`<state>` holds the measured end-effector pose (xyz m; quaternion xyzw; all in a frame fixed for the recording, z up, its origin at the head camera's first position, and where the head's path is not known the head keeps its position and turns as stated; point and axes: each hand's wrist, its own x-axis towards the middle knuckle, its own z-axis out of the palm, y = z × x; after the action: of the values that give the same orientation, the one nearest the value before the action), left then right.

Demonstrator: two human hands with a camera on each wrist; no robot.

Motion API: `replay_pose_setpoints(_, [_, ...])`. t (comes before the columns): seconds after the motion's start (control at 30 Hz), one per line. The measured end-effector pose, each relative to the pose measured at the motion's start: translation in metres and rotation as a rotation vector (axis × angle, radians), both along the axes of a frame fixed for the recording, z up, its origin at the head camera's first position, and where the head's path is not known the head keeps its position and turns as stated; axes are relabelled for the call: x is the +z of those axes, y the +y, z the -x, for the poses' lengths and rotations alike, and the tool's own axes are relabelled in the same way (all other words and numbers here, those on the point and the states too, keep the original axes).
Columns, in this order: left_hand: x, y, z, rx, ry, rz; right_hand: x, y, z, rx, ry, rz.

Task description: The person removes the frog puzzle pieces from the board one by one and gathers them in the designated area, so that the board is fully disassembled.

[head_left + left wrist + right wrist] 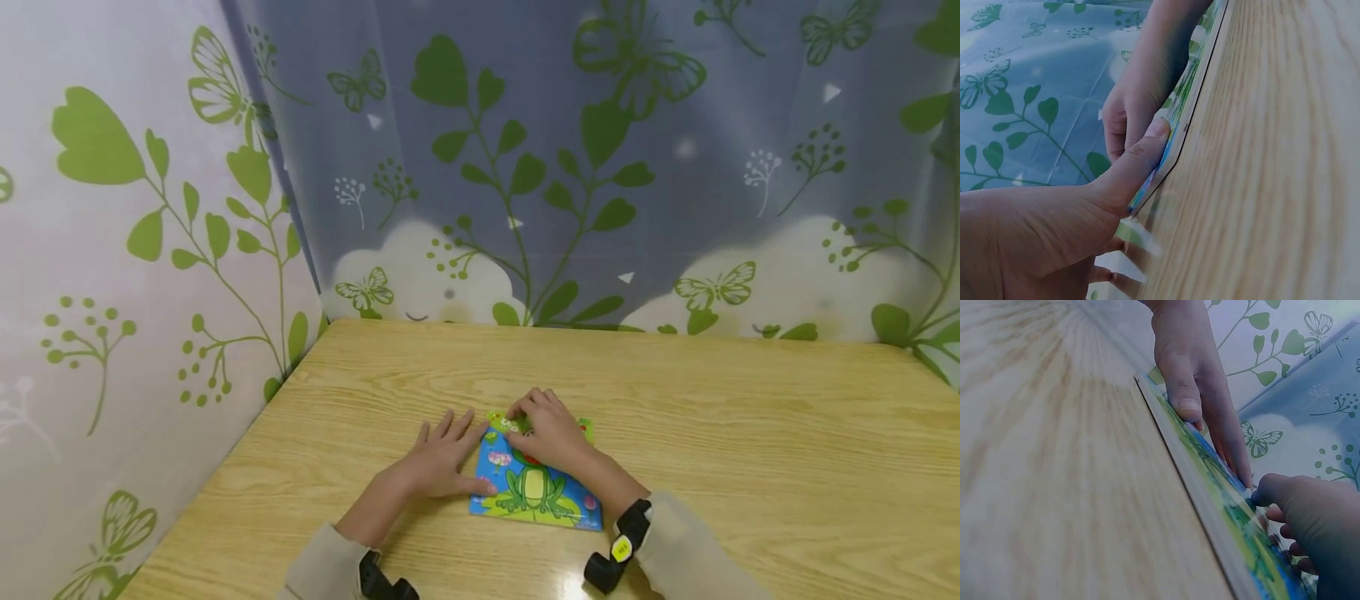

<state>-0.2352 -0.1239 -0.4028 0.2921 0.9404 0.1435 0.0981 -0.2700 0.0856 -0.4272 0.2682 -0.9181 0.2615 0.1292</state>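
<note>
A thin picture board (534, 492) with a green frog on blue lies flat on the table; the side views show its pale edge (1175, 465). My left hand (438, 462) lies at the board's left side with fingers spread and straight. Its thumb (1141, 150) rests on the board's left margin. Over the upper part of the board is my right hand (553, 429), its fingers bent and fingertips on the green, flowered upper left corner. The frog's head is partly hidden under it. I cannot tell whether the right fingertips pinch a piece there.
The light wood table (712, 417) extends around the board on all sides. A patterned curtain (510, 167) with leaves and butterflies hangs behind it, and a pale curtain (150, 275) runs along the left edge. Black straps (622, 542) are around both wrists.
</note>
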Motion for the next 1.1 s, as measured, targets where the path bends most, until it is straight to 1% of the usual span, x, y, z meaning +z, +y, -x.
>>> replay_pose_setpoints(0.17, [-0.0004,-0.0005,0.0001,0.008,-0.006,0.002,-0.0015,0.0002,0.0010,0.015,0.006,0.022])
replay_pose_setpoints(0.4, [-0.0006,-0.0004,0.0001,0.006,0.006,0.008,-0.0022,0.0011,0.0004,0.043,-0.004,0.068])
replay_pose_setpoints(0.6, [-0.0008,-0.0002,0.0007,0.005,0.005,0.009,-0.0034,0.0024,0.0008,0.030,-0.013,0.089])
replay_pose_setpoints(0.9, [-0.0011,-0.0007,0.0006,0.005,0.006,0.018,-0.0023,0.0020,0.0008,0.028,0.001,0.079])
replay_pose_setpoints(1.1, [-0.0005,-0.0007,-0.0003,0.006,0.005,0.015,-0.0039,0.0018,0.0019,0.028,-0.017,0.078])
